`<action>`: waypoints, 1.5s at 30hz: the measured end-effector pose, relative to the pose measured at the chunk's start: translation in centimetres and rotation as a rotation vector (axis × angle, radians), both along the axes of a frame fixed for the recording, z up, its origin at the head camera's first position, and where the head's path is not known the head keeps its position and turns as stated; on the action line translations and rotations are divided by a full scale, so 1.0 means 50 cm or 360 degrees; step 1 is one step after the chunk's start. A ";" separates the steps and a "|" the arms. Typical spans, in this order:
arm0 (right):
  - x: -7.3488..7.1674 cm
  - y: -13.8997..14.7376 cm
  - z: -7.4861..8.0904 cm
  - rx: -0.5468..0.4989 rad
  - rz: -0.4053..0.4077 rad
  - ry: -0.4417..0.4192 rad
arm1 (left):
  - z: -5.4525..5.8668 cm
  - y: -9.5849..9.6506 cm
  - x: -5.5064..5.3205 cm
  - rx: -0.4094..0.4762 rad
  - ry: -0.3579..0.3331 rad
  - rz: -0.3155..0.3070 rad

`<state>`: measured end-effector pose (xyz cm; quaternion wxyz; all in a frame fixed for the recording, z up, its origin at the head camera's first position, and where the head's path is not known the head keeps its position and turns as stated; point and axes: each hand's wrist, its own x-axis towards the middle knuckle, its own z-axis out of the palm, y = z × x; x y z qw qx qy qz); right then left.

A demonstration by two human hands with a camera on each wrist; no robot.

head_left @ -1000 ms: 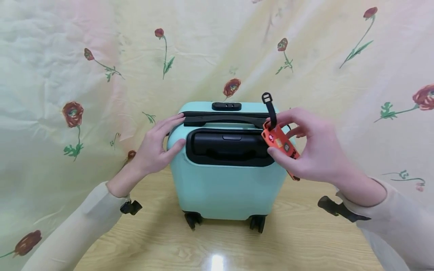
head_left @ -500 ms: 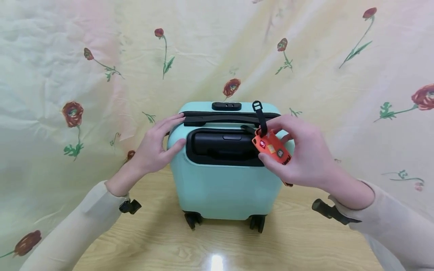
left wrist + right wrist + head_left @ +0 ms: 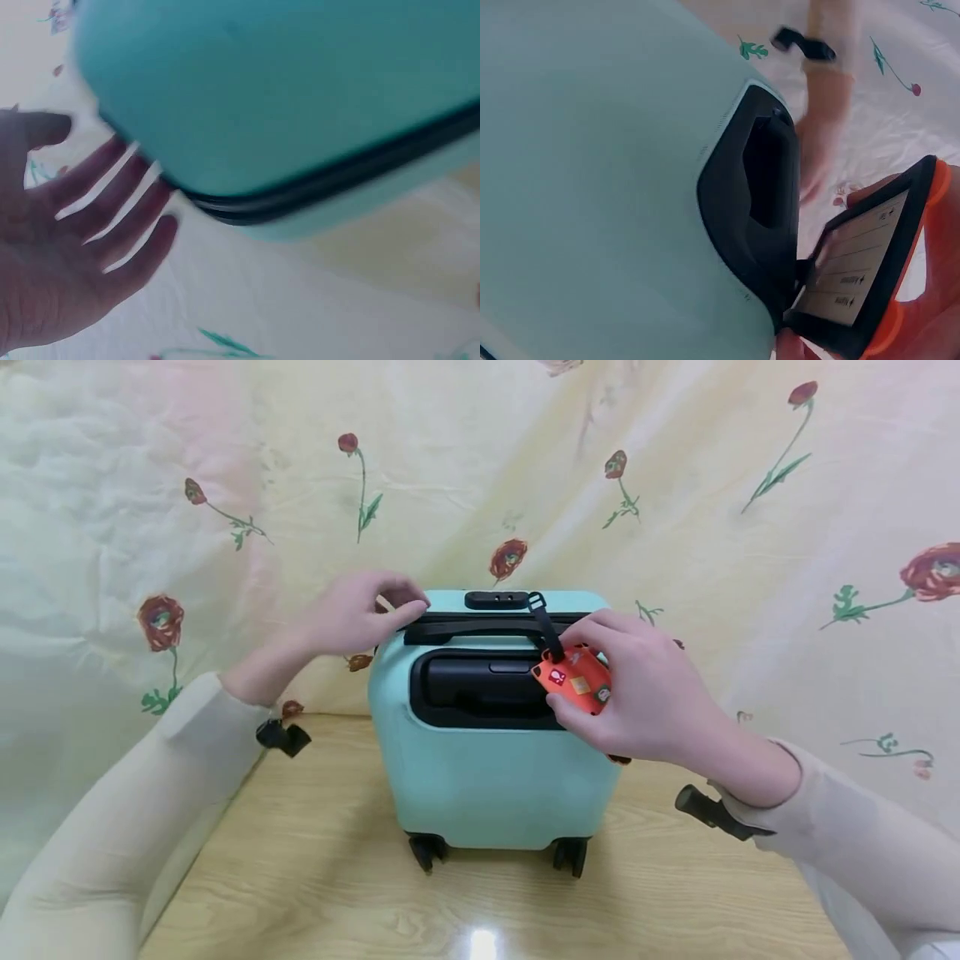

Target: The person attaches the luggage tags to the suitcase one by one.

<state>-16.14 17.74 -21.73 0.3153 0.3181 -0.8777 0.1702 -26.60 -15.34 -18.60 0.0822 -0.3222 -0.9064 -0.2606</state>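
Note:
A mint-green suitcase stands upright on its black wheels, its black carry handle running across the top. My right hand pinches an orange luggage tag between thumb and fingers, in front of the handle's right end. From the tag rises a black strap with a small buckle. The right wrist view shows the tag's back, with a printed card in a black frame. My left hand is at the suitcase's upper left corner; its fingers look extended and spread in the left wrist view.
A black combination lock sits on the suitcase top. A dark recess with the pull handle lies below the carry handle. Flower-print cloth hangs behind and at the sides. The suitcase stands on a wood-grain surface.
My left hand has come off the suitcase's left side and risen to its top corner. My right hand has carried the luggage tag left, with the strap now over the carry handle's right part.

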 end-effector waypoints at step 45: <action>-0.031 -0.052 0.029 0.0025 -0.0007 -0.0134 | 0.132 0.253 -0.089 -0.1206 -0.0506 -0.0464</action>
